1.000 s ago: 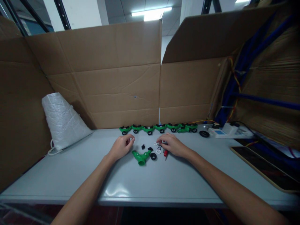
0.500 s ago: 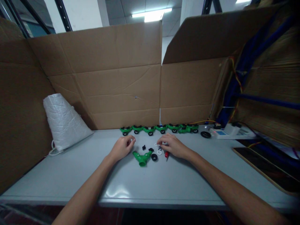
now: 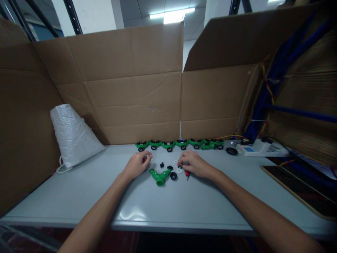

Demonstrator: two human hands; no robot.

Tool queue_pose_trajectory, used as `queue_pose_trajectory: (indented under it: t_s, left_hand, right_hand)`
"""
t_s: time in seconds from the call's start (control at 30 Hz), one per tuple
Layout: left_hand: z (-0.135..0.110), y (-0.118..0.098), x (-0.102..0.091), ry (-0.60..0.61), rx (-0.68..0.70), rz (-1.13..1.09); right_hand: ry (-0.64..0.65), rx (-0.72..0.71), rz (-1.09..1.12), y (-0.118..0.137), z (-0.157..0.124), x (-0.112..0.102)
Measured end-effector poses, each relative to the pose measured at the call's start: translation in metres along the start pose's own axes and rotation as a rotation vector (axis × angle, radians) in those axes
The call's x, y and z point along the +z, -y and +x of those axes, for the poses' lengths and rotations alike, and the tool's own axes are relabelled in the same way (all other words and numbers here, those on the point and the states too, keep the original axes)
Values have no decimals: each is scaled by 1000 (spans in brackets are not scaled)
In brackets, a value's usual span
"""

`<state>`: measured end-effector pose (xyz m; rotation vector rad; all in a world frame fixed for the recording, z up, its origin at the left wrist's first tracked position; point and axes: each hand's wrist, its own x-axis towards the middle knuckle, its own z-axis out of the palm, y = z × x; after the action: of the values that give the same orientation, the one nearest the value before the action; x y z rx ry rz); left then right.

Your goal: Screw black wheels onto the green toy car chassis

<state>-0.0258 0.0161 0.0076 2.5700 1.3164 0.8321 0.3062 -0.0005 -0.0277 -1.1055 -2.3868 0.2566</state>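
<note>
On the table, between my hands and a little nearer, the green fitting lies just left of the black ring, presumably central so either hand can reach it. My left hand rests loosely curled, fingers narrow (whether they hold anything, I can't tell). My right bends its fingertips down by the white ring and red tool, apparently to suit small parts, any grip hidden.

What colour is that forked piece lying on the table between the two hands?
The forked piece is green, as the head view shows.
</note>
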Motion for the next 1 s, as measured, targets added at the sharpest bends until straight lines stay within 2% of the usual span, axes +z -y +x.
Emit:
queue_pose_trajectory:
  t_s: [0.57, 1.0]
  left_hand:
    - [1, -2, -1, -12, 6, 52]
    - [0, -6, -4, -7, 2, 40]
  right_hand:
    - [22, 58, -27, -1, 1, 2]
    - [-3, 40, -33, 2, 2, 3]
